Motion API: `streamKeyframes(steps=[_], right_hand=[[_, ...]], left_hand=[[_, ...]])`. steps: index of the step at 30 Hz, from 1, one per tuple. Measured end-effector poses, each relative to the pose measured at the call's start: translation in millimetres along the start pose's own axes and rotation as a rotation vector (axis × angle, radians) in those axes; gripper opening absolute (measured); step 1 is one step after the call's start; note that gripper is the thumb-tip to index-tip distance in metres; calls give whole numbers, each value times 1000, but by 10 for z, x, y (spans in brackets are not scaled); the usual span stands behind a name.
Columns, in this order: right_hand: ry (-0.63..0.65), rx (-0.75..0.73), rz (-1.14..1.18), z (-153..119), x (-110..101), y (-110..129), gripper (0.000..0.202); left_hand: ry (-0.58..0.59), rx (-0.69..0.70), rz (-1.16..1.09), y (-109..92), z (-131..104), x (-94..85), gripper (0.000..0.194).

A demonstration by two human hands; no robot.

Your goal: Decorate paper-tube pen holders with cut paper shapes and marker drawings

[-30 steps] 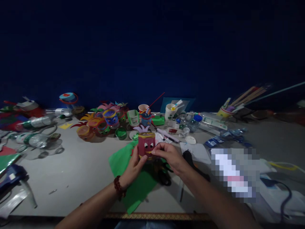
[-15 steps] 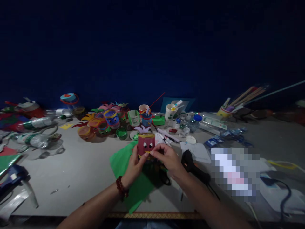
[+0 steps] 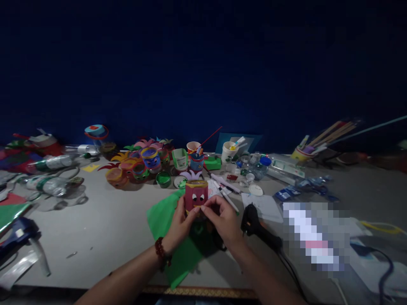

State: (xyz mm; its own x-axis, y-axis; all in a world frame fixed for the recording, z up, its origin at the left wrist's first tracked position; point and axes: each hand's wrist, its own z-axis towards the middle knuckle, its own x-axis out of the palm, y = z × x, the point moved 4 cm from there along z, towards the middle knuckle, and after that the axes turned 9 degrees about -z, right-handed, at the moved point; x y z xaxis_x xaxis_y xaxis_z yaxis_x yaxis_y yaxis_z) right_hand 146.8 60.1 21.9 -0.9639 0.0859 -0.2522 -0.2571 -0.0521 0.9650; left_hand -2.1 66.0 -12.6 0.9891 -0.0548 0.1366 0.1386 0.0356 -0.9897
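Note:
A dark red cup (image 3: 192,195) with googly-type eyes, a yellow rim and pale purple leaf shapes behind its top stands upright between my hands. My left hand (image 3: 181,220) is wrapped round its left side, thumb on the front. My right hand (image 3: 224,216) is closed in a pinch at the cup's front, fingertips against the left thumb's tip. A thin yellow strip shows just above the thumbs, below the eyes; whether the right fingers grip it is too small to tell. Under the hands lies a green sheet (image 3: 165,216).
A black glue gun (image 3: 260,226) with a cord lies right of my right hand. Behind the cup stand several painted face cups (image 3: 151,159), a green paint pot (image 3: 163,179) and a white cup of markers (image 3: 228,153). Plastic bottles (image 3: 52,185) lie at left.
The view has shifted slightly, so the scene sits a little lower and further right. Both hands stay at the cup, with the right fingertips still at its front.

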Motion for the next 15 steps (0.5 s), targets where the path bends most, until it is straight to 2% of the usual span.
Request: streamKeyframes(steps=[10, 15], right_hand=[[-63, -67, -36, -30, -8, 66, 9], [-46, -80, -31, -40, -8, 49, 11]], left_hand=[[7, 0, -23, -20, -12, 27, 49], [19, -26, -51, 10, -14, 27, 51]])
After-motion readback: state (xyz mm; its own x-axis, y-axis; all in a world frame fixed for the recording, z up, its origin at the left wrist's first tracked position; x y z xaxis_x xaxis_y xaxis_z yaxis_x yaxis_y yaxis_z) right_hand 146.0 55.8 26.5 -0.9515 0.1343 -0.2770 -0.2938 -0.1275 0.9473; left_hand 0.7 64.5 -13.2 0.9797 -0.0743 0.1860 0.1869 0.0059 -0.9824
